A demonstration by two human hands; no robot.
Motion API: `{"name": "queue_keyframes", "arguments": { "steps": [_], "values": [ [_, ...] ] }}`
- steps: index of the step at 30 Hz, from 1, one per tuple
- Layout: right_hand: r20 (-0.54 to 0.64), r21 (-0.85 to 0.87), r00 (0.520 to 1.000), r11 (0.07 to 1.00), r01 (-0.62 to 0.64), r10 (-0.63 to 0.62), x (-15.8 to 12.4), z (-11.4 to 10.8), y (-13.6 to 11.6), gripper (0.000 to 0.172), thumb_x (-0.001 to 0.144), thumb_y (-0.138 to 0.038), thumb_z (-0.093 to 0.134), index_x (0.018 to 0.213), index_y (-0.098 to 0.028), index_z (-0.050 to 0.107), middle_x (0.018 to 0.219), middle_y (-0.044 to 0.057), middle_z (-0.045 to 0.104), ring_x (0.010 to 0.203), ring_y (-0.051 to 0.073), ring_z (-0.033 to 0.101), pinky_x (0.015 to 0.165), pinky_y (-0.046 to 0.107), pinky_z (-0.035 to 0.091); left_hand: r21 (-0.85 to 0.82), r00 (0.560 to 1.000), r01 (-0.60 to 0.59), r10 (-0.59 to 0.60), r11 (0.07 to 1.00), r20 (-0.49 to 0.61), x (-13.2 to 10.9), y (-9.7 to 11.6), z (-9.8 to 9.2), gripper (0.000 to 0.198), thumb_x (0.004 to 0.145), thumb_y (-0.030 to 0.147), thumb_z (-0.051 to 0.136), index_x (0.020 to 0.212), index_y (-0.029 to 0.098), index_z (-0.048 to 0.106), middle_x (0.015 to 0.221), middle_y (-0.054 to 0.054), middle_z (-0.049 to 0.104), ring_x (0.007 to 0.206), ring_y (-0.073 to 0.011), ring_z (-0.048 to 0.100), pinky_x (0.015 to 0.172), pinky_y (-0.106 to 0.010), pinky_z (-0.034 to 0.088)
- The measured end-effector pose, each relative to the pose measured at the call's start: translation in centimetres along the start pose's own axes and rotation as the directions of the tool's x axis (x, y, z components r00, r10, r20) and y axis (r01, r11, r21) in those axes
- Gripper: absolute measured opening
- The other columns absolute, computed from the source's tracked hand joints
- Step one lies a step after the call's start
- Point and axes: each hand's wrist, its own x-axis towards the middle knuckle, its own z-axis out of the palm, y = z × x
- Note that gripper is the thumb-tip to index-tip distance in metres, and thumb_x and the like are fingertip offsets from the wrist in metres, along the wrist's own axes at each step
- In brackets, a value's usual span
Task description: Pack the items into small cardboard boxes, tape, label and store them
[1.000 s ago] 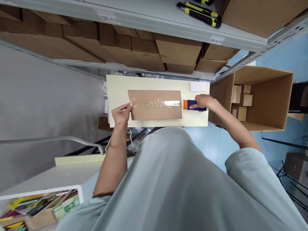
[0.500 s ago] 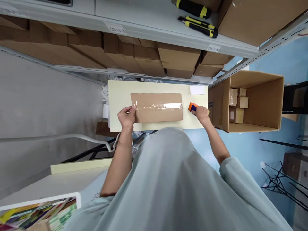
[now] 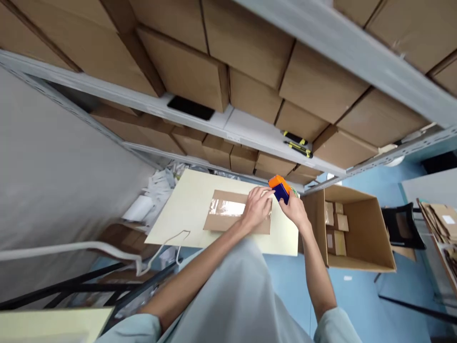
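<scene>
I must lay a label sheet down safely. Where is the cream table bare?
The widest bare patch on the cream table lies left of the taped cardboard box; a white cord crosses its near edge. A narrower strip is free at the near right corner. The box's right end is crowded: left hand, right hand and tape dispenser.

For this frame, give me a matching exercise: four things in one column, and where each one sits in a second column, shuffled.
Things:
1. tape dispenser
2. taped box
3. utility knives
4. small boxes

Places:
A. inside the open carton
B. held in the right hand
C. on the grey shelf
D. under the left hand, on the cream table

Pairs: 1-B, 2-D, 3-C, 4-A
</scene>
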Motion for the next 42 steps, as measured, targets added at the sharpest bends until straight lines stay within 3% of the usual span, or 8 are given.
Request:
{"name": "queue_keyframes", "arguments": {
  "steps": [6,12,18,27,30,34,38,42],
  "values": [
    [-0.180,-0.143,0.935,0.949,0.283,-0.306,5.7,-5.1,-6.2,0.045,0.108,-0.035,0.045,0.142,-0.009,0.056,0.120,0.024,0.076,0.109,0.040,0.074,0.097,0.045,0.055,0.076,0.975,-0.064,0.078,0.995,-0.207,7.2,-0.7,-4.0,0.045,0.100,0.017,0.053,0.143,0.022,0.067,0.138,-0.016,0.069,0.132,-0.0319,0.064,0.116,-0.052,0.052],
    [-0.169,-0.276,0.882,0.880,0.386,-0.439,13.8,-8.9,-12.2,0.034,0.107,-0.025,0.047,0.136,-0.011,0.058,0.126,0.023,0.076,0.118,0.034,0.071,0.107,0.043,0.050,0.208,0.970,-0.038,0.086,0.977,-0.226,11.8,-2.2,-7.5,0.049,0.092,0.013,0.059,0.139,0.019,0.069,0.151,-0.017,0.065,0.132,-0.0359,0.067,0.114,-0.055,0.057],
    [-0.106,-0.349,0.931,0.890,0.293,-0.348,18.6,-10.3,-16.3,0.033,0.109,-0.025,0.054,0.138,-0.011,0.059,0.132,0.022,0.075,0.127,0.031,0.071,0.112,0.041,0.047,0.209,0.962,-0.069,0.121,0.975,-0.246,9.1,-2.5,-8.9,0.044,0.095,0.014,0.056,0.132,0.026,0.075,0.143,-0.011,0.072,0.128,-0.0331,0.071,0.116,-0.055,0.058],
    [-0.143,-0.294,0.936,0.917,0.271,-0.322,20.4,-9.0,-15.5,0.049,0.103,-0.022,0.051,0.149,-0.005,0.055,0.145,0.030,0.066,0.136,0.037,0.063,0.117,0.050,0.045,0.115,0.967,0.040,-0.010,0.993,-0.255,3.3,-3.8,-8.3,0.039,0.097,0.015,0.058,0.129,0.027,0.078,0.136,-0.011,0.075,0.125,-0.0307,0.073,0.117,-0.056,0.057],
    [-0.262,-0.220,0.898,0.928,0.302,-0.355,18.6,-6.6,-12.7,0.062,0.104,-0.021,0.038,0.163,-0.003,0.039,0.160,0.030,0.053,0.152,0.036,0.047,0.127,0.057,0.034,0.088,0.976,0.106,-0.087,0.990,-0.198,-0.1,-5.0,-8.5,0.042,0.096,0.016,0.058,0.133,0.026,0.075,0.140,-0.012,0.073,0.129,-0.0312,0.070,0.119,-0.056,0.054],
    [-0.463,-0.025,0.799,0.906,0.422,-0.384,12.0,0.3,-6.8,0.061,0.107,-0.029,0.031,0.164,-0.010,0.042,0.167,0.023,0.048,0.159,0.031,0.040,0.131,0.056,0.033,0.051,0.936,0.310,-0.296,0.949,-0.192,-7.1,-8.3,-9.1,0.047,0.095,0.017,0.058,0.140,0.021,0.070,0.145,-0.016,0.069,0.139,-0.0336,0.063,0.124,-0.055,0.049],
    [-0.364,0.149,0.906,0.947,0.285,-0.216,2.8,8.8,-2.5,0.062,0.111,-0.041,0.028,0.164,-0.013,0.043,0.171,0.022,0.045,0.162,0.029,0.038,0.132,0.055,0.034,0.044,0.820,0.552,-0.533,0.833,-0.208,-13.5,-11.5,-9.1,0.052,0.097,0.029,0.060,0.147,0.016,0.063,0.152,-0.022,0.063,0.148,-0.0367,0.057,0.130,-0.056,0.042],
    [-0.220,0.268,0.974,0.963,0.017,0.044,-2.7,15.0,-1.0,0.071,0.112,-0.045,0.025,0.168,-0.003,0.034,0.174,0.026,0.040,0.166,0.030,0.035,0.133,0.052,0.034,0.014,0.727,0.676,-0.663,0.737,-0.177,-15.7,-13.0,-7.9,0.068,0.097,0.037,0.064,0.159,0.013,0.051,0.164,-0.022,0.054,0.157,-0.0356,0.049,0.133,-0.052,0.038]
  ]
}}
